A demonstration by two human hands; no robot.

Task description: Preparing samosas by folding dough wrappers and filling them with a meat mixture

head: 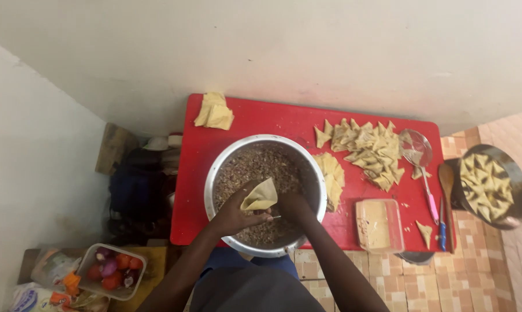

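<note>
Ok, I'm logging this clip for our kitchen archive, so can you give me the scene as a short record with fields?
setting: red table against a pale wall
left hand: left hand holds a folded pastry cone over the bowl
right hand: right hand inside the metal bowl, in the brown minced filling
table right: pile of folded triangles, wire skimmer, clear tub
far right: pot of triangles
</note>
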